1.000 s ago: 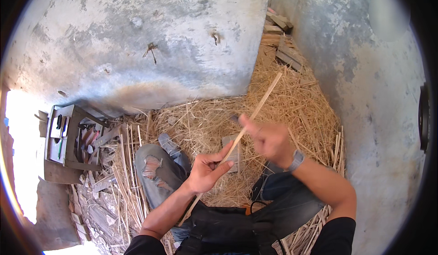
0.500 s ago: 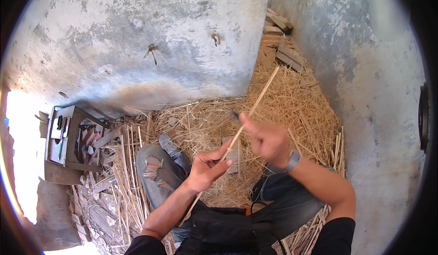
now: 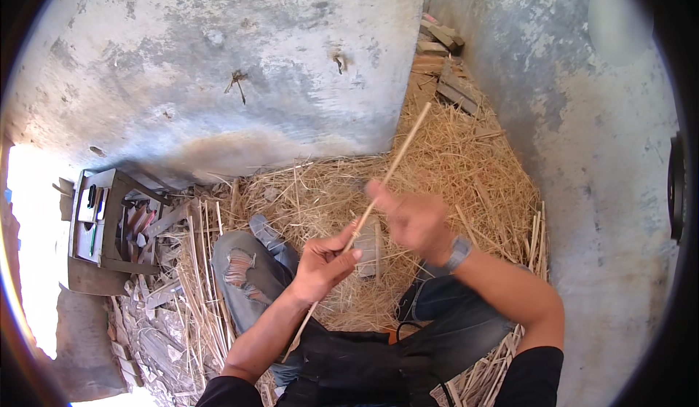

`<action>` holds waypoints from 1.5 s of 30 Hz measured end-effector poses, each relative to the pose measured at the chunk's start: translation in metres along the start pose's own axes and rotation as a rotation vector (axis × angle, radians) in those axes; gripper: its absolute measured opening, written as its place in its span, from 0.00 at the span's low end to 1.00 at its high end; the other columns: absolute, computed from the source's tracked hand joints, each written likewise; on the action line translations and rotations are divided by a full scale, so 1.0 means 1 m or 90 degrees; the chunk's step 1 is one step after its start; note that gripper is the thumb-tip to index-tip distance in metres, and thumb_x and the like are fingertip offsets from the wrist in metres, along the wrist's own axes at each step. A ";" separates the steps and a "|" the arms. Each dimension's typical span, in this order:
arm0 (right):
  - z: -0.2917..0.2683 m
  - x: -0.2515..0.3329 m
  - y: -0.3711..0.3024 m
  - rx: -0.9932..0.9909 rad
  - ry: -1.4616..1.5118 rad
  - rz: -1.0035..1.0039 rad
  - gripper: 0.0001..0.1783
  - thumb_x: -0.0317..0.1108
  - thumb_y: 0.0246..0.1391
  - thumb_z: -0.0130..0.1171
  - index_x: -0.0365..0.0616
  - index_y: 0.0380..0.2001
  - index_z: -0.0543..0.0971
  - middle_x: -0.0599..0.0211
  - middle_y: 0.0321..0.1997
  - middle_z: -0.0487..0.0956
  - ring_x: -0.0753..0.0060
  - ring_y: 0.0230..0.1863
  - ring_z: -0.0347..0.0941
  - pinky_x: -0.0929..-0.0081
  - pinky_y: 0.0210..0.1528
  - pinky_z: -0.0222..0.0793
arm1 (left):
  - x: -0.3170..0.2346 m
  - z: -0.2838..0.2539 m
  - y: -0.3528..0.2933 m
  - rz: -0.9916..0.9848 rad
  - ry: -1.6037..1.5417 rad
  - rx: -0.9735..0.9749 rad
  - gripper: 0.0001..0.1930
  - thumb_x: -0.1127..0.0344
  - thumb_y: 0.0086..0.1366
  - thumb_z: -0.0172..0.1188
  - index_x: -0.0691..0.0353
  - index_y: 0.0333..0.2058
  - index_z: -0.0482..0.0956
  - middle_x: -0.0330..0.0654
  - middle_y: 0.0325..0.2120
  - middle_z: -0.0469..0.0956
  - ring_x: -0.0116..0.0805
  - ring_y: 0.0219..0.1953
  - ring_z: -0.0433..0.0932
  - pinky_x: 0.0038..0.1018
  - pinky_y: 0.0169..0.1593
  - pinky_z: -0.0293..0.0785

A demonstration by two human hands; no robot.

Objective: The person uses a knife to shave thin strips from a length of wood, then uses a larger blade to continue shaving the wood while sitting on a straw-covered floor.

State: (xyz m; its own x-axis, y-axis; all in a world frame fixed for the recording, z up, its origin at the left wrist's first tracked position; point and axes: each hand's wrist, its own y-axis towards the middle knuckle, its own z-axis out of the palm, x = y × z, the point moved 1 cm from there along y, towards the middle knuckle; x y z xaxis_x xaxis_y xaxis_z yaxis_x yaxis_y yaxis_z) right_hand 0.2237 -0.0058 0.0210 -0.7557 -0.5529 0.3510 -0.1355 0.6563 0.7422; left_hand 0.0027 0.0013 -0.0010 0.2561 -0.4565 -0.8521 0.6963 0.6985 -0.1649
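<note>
A thin pale bamboo stick [image 3: 409, 142] slants from low left up to far right in front of me. My left hand [image 3: 320, 267] is closed round its lower part, the thumb lying along it, and its lower end runs down past my wrist. Against the stick's middle, above the left hand, is my right hand [image 3: 420, 226], its fingers curled and smeared by motion. A small dark tip showed beside the right hand earlier; what it holds is hidden now.
Straw-like shavings [image 3: 473, 167] cover the floor between my bent legs and the walls. Long strips [image 3: 206, 290] lie to my left, near a small wooden table [image 3: 91, 250] with pens on it. Wood blocks [image 3: 455, 90] are piled in the far corner. A peeling wall [image 3: 597, 188] rises on the right.
Both hands and the stick sit slightly further left in the picture, as does the whole scene. The dark tip by the right hand no longer shows. My left hand keeps its hold.
</note>
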 end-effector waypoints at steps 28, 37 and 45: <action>-0.095 -0.075 0.028 -0.284 0.208 0.491 0.17 0.39 0.66 0.62 0.41 0.52 0.83 0.66 0.29 0.83 0.84 0.20 0.76 0.84 0.13 0.63 | -0.004 0.001 -0.002 0.018 0.356 -0.009 0.19 0.68 0.74 0.57 0.67 0.61 0.74 0.35 0.27 0.77 0.18 0.21 0.74 0.18 0.24 0.68; -0.081 -0.059 0.022 -0.100 -0.046 0.148 0.19 0.30 0.61 0.64 0.47 0.56 0.82 0.63 0.33 0.87 0.82 0.20 0.77 0.80 0.18 0.70 | -0.003 0.002 0.000 0.018 0.147 0.029 0.19 0.69 0.76 0.54 0.66 0.62 0.74 0.33 0.22 0.71 0.18 0.18 0.65 0.19 0.21 0.61; -0.014 0.014 0.001 0.130 -0.021 -0.087 0.33 0.27 0.53 0.61 0.55 0.64 0.76 0.72 0.20 0.78 0.74 0.15 0.71 0.72 0.15 0.66 | -0.005 -0.017 0.002 0.024 0.111 0.014 0.19 0.67 0.77 0.52 0.68 0.63 0.73 0.32 0.19 0.68 0.18 0.17 0.61 0.19 0.20 0.58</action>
State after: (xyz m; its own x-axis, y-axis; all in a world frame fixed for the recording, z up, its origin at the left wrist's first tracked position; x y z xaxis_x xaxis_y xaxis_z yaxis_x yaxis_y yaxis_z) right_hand 0.2219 -0.0200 0.0342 -0.7414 -0.6288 0.2346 -0.3617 0.6688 0.6495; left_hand -0.0086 0.0145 -0.0054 0.1641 -0.3267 -0.9308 0.7035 0.7002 -0.1217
